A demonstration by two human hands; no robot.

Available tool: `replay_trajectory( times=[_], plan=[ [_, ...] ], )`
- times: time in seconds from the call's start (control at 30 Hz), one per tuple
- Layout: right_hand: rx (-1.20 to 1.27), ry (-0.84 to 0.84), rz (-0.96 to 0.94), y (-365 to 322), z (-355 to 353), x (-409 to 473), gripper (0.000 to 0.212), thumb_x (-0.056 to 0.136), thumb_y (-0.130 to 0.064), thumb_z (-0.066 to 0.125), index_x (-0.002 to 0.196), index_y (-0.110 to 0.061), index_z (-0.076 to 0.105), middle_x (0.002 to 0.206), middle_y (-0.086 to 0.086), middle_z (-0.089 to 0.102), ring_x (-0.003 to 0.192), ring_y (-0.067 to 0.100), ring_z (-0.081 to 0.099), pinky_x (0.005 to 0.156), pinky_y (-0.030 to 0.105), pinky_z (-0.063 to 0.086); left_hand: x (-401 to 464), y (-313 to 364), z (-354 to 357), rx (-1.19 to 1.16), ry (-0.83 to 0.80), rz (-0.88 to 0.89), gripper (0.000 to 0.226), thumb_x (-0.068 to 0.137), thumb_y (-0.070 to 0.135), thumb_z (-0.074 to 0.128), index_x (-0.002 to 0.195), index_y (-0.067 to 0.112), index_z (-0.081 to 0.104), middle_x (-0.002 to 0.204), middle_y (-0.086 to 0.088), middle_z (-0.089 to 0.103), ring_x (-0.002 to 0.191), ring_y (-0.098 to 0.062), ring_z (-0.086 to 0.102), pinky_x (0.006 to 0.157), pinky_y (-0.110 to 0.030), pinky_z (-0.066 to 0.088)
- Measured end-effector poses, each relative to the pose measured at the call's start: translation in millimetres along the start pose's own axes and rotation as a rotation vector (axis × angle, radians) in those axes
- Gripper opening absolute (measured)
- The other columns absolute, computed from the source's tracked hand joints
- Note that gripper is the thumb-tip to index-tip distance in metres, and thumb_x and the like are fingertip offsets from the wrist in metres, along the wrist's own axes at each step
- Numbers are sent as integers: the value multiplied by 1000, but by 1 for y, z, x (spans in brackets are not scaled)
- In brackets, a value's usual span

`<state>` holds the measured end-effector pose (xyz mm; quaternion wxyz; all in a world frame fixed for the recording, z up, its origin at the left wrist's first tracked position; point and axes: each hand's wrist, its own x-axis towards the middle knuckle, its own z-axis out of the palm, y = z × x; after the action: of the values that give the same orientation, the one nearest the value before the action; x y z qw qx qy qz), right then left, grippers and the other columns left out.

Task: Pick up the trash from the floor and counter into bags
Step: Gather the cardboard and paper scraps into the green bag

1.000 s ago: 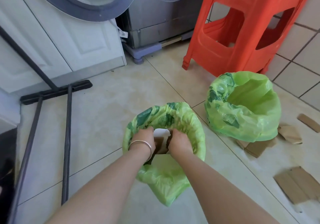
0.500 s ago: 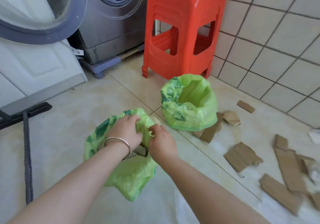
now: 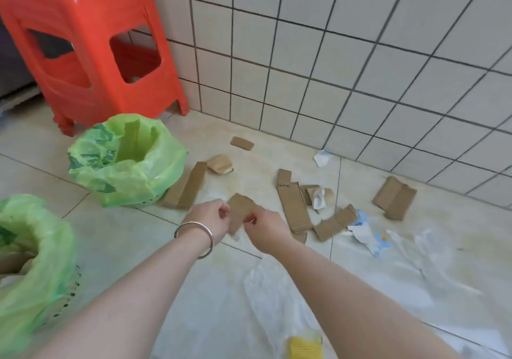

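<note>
A brown cardboard piece (image 3: 240,211) lies between my hands on the floor. My left hand (image 3: 209,221), with a silver bangle at the wrist, pinches its left edge. My right hand (image 3: 266,229) pinches its right edge. Two bins lined with green bags stand on the floor: one (image 3: 126,162) just beyond my left hand, another (image 3: 33,261) at the left edge with cardboard inside. Several more cardboard scraps (image 3: 293,206) and torn white paper bits (image 3: 318,199) are scattered to the right.
An orange plastic stool (image 3: 91,45) stands at the back left against the white tiled wall (image 3: 346,67). Clear plastic film (image 3: 279,300) with a yellow item (image 3: 304,347) lies on the floor near me. Another cardboard piece (image 3: 394,196) rests near the wall.
My hands left the near green bag and moved right to the cardboard piece, taking hold of it. My view swung right, away from the washing machine toward the littered floor.
</note>
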<state>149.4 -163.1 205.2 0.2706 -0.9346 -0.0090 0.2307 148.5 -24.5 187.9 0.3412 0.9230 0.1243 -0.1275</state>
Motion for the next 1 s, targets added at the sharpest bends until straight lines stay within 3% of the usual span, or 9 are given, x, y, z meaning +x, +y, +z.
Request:
replay_trajectory(
  times=[0.13, 0.27, 0.47, 0.67, 0.8, 1.0],
  plan=[
    [-60, -8, 163, 78, -12, 17, 29, 91, -17, 38, 111, -15, 59, 112, 9, 62, 89, 25, 58, 73, 32, 49, 15, 7, 45, 16, -51, -77, 14, 82, 23, 53, 82, 35, 59, 104, 0, 70, 98, -25, 64, 89, -33, 52],
    [-153, -55, 260, 125, 0, 41, 30, 90, -12, 36, 110, -21, 56, 113, 5, 59, 99, 23, 58, 77, 30, 46, 35, -14, 70, 63, -76, -151, 21, 84, 21, 51, 97, 28, 66, 109, -3, 68, 99, -27, 63, 89, -32, 51],
    [-160, -84, 263, 145, 31, 91, 41, 90, -6, 38, 124, -24, 53, 126, 3, 54, 116, 22, 51, 87, 32, 48, 85, -28, 94, 139, -83, -198, 21, 88, 23, 46, 97, 28, 65, 108, -3, 68, 97, -26, 63, 85, -31, 52],
    [-147, -96, 284, 167, 63, 123, 41, 89, -4, 45, 125, -23, 51, 127, 0, 47, 113, 21, 50, 77, 31, 47, 130, -35, 137, 209, -154, -158, 23, 89, 26, 49, 107, 22, 62, 119, -4, 59, 108, -26, 57, 89, -32, 47],
    [-178, -42, 281, 177, 73, 142, 47, 87, -2, 47, 129, -22, 46, 131, -2, 44, 122, 20, 41, 82, 31, 45, 153, -51, 156, 283, -77, -164, 37, 86, 30, 55, 122, 21, 52, 135, -8, 40, 126, -27, 37, 96, -39, 43],
    [-319, -54, 232, 185, 85, 162, 58, 86, -9, 57, 137, -25, 34, 136, -4, 38, 123, 20, 36, 88, 29, 42, 168, -79, 166, 281, -57, -246, 75, 80, 38, 66, 142, 23, 25, 146, -7, 27, 133, -26, 31, 101, -41, 39]
  ],
)
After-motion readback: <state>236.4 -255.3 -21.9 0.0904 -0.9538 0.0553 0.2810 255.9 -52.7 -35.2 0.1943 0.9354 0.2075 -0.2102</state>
